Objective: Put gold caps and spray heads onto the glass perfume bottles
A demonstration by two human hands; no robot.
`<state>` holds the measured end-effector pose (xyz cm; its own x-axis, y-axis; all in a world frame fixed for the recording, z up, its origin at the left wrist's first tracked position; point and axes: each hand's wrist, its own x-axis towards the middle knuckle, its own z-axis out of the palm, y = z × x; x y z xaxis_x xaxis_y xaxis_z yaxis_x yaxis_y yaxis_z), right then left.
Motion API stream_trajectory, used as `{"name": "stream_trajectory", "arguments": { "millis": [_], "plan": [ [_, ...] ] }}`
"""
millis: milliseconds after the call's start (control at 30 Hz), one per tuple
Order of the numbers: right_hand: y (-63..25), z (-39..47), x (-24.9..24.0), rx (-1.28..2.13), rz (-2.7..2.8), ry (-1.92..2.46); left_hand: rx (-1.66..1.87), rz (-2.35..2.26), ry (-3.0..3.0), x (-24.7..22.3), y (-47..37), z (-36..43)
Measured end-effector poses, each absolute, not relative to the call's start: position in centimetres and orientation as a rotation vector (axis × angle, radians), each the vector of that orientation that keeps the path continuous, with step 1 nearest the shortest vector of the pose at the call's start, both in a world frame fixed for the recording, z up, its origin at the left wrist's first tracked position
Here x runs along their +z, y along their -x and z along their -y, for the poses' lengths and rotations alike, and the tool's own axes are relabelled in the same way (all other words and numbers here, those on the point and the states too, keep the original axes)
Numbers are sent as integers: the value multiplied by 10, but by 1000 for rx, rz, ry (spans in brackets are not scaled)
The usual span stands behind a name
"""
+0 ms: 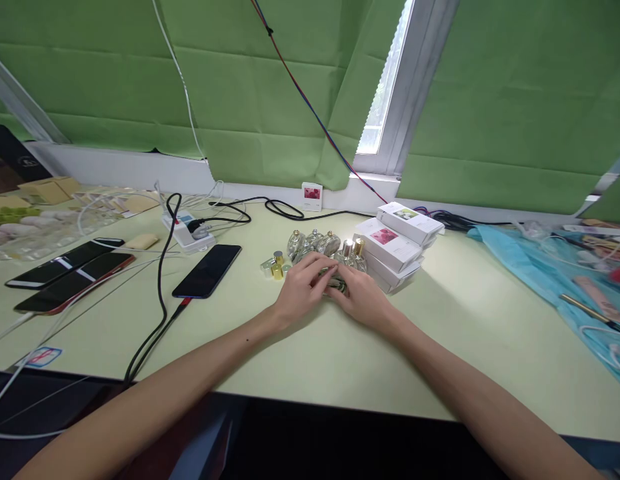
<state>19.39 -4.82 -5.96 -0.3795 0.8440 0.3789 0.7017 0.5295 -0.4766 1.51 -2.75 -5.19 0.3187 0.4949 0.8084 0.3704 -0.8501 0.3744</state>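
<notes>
My left hand (303, 288) and my right hand (363, 297) meet at the middle of the table, fingertips together. Between them, low over the tabletop, is a clear glass perfume bottle (337, 283), mostly covered by the fingers. Both hands are closed about it; what the left fingertips pinch at its top is hidden. Just beyond stand several glass perfume bottles (296, 244) without caps. By my right fingers are bottles with shiny gold tops (359, 248). Left of my left hand sits a small group of gold and silver caps (277, 269).
White printed boxes (390, 248) are stacked right of the bottles; another small box (312, 197) stands against the sill. A black phone (207, 271) with its cable, a power strip (186, 233) and two more phones (75, 283) lie left. Blue sheeting (527, 267) with clutter covers the right.
</notes>
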Motion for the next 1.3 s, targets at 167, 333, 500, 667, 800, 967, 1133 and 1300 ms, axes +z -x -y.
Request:
{"name": "stream_trajectory", "arguments": {
  "millis": [167, 333, 500, 667, 800, 967, 1133, 1300],
  "plan": [
    [-194, 48, -59, 323, 2183, 1242, 1580, -790, -2448, -53, -15, 26],
    [-194, 48, -59, 314, 2194, 1265, 1582, -785, -2445, -53, -15, 26],
    [-194, 49, -58, 322, 2189, 1268, 1572, -804, -2443, -53, -15, 27],
    [-193, 49, -58, 323, 2193, 1278, 1562, -822, -2453, -51, -15, 29],
    [-194, 49, -59, 308, 2204, 1292, 1548, -840, -2455, -50, -16, 29],
    [-193, 49, -59, 327, 2213, 1276, 1562, -833, -2430, -51, -16, 29],
    [-193, 49, -57, 330, 2201, 1273, 1554, -838, -2436, -51, -16, 29],
    [-194, 50, -57, 330, 2206, 1268, 1541, -882, -2446, -52, -16, 28]
  ]
}}
